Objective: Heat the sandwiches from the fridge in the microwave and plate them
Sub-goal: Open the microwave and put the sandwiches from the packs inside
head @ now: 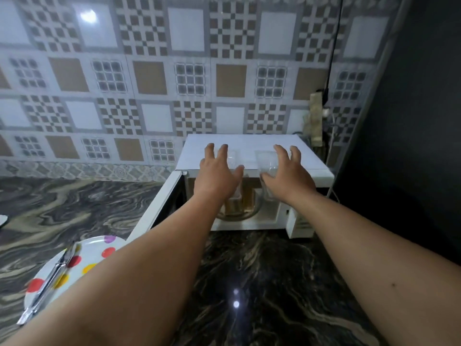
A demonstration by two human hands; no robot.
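The white microwave [252, 151] stands at the back of the counter with its door [152, 216] swung open to the left. Inside, a glass dish [237, 217] holds tan, upright sandwich pieces [249, 202], partly hidden by my arms. My left hand [217, 173] and my right hand [287, 173] reach in front of the microwave's upper edge, fingers spread. A clear, glass-like shape [267, 158] shows between the thumb and fingers of my right hand, and a similar one [232, 158] by my left hand. I cannot tell what these are or whether my hands grip them.
A white plate with coloured dots [97, 248] lies on the dark marbled counter [262, 283] at the lower left, with metal tongs [47, 283] resting across it. A dark wall [411, 121] closes the right side. A power strip and cables [315, 118] hang behind the microwave.
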